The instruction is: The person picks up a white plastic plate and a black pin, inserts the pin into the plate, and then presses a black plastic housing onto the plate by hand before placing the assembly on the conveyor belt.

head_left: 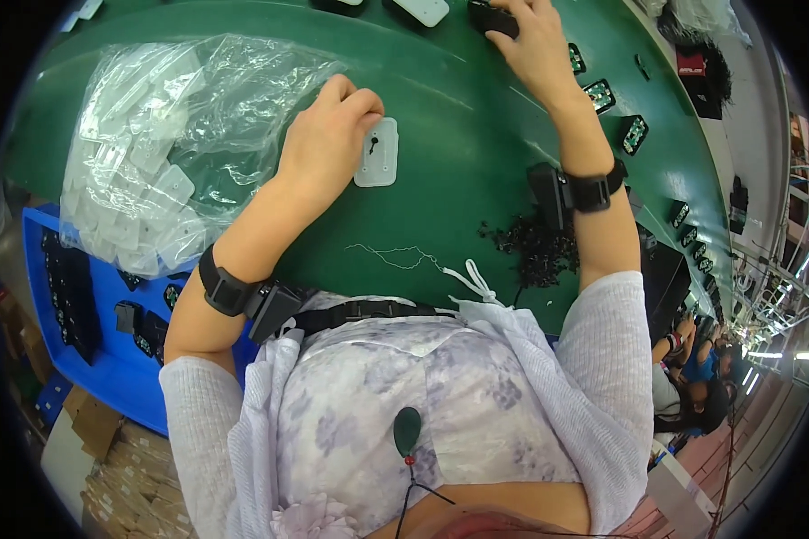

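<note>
My left hand [326,130] has its fingers curled down beside the upper left edge of a translucent white plastic plate [379,166]. What those fingers pinch, if anything, is hidden. A small black piece lies on the plate. At the far right, my right hand [537,49] grips a black rectangular case [492,18] between thumb and fingers, above the green table [458,180]. Left of my left hand lies a large clear plastic bag [234,99] with many white plates in it.
A pile of small black parts [539,250] lies near my right elbow, and a thin string [395,256] near my waist. Circuit boards in black housings [634,135] line the right side. A blue bin [108,359] with black parts stands at left. White-topped cases [420,11] sit at the back.
</note>
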Available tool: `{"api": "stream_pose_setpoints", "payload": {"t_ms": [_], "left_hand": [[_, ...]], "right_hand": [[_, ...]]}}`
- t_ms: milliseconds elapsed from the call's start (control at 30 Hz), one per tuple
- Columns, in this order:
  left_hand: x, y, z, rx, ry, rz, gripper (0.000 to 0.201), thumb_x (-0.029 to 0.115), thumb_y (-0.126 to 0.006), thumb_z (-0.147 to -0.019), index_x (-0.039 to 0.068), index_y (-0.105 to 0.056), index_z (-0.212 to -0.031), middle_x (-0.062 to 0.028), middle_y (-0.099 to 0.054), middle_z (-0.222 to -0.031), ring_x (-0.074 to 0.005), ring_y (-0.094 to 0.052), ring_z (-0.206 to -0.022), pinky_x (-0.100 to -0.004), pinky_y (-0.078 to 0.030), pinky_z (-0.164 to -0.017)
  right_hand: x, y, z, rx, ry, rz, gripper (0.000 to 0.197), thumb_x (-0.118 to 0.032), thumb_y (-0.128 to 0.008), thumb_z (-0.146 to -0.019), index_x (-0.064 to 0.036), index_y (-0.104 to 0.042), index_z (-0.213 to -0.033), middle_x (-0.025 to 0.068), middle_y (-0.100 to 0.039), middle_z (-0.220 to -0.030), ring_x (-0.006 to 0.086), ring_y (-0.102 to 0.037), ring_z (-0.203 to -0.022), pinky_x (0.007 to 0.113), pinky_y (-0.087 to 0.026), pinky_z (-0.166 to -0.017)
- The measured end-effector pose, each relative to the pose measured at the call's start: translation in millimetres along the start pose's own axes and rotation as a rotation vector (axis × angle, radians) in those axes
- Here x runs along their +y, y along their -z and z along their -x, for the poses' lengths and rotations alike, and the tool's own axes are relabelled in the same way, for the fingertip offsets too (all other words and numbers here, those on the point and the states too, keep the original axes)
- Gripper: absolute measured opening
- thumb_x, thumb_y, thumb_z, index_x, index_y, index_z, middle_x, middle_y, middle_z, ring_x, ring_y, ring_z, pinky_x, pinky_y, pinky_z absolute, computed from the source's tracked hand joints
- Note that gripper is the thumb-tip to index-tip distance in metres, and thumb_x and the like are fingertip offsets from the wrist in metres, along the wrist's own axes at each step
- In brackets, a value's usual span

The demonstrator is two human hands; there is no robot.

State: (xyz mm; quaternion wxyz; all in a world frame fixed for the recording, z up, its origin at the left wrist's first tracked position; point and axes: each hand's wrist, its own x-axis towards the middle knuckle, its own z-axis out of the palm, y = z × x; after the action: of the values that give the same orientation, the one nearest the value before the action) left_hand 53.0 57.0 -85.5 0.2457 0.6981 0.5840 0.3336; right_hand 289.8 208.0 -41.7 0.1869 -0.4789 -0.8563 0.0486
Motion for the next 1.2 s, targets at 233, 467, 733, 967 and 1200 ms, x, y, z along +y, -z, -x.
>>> {"api": "stream_pose_setpoints", "payload": {"t_ms": [233,467,733,967,1200], "left_hand": [[14.4,6.0,16.7,0.066,-0.024,-0.154,0.027,0.021,-0.068,-0.083,0.006,-0.057,-0.103,-0.0106,-0.052,-0.095,-0.0298,-0.06,-0.082,-0.0417,-0.05,-0.067],[21.6,-0.5,39.3,0.045,-0.163,-0.261,0.058,0.018,-0.077,-0.069,0.006,-0.052,-0.12,-0.0101,-0.053,-0.113,-0.0284,-0.051,-0.104,-0.0371,-0.043,-0.084],[23.9,-4.7,37.0,0.028,-0.215,-0.167,0.062,0.014,-0.076,-0.069,0.005,-0.05,-0.124,-0.0087,-0.055,-0.116,-0.0284,-0.049,-0.11,-0.0411,-0.04,-0.089],[21.2,-17.8,27.8,0.025,-0.287,-0.127,0.06,0.009,-0.073,-0.071,0.01,-0.051,-0.127,-0.0048,-0.057,-0.114,-0.0257,-0.05,-0.111,-0.0405,-0.038,-0.093],[16.5,-7.5,26.1,-0.022,-0.268,-0.038,0.058,-0.003,-0.066,-0.071,0.01,-0.053,-0.126,-0.0052,-0.059,-0.115,-0.0244,-0.052,-0.112,-0.0397,-0.038,-0.093]], "right_hand": [[-48.0,18.5,70.4,0.013,-0.172,-0.339,0.034,-0.021,-0.072,-0.082,-0.0056,-0.06,-0.11,0.0074,-0.064,-0.085,0.0143,-0.06,-0.073,0.026,-0.048,-0.069],[-41.4,16.0,111.7,0.01,-0.15,-0.072,0.028,-0.022,-0.07,-0.084,-0.0064,-0.063,-0.106,0.007,-0.063,-0.103,0.0214,-0.06,-0.092,0.032,-0.047,-0.079],[-68.7,21.1,123.0,-0.007,-0.106,-0.023,0.037,-0.015,-0.072,-0.079,-0.0065,-0.061,-0.113,0.0108,-0.06,-0.113,0.0302,-0.056,-0.105,0.038,-0.045,-0.091],[-62.3,24.7,123.4,-0.057,-0.125,-0.152,0.038,-0.006,-0.07,-0.079,-0.0054,-0.06,-0.116,0.0123,-0.061,-0.114,0.0307,-0.057,-0.105,0.037,-0.045,-0.092],[-80.7,19.9,120.1,0.007,0.006,-0.317,0.041,0.002,-0.071,-0.074,-0.0043,-0.063,-0.114,0.0117,-0.064,-0.115,0.028,-0.06,-0.106,0.036,-0.047,-0.091]]}}
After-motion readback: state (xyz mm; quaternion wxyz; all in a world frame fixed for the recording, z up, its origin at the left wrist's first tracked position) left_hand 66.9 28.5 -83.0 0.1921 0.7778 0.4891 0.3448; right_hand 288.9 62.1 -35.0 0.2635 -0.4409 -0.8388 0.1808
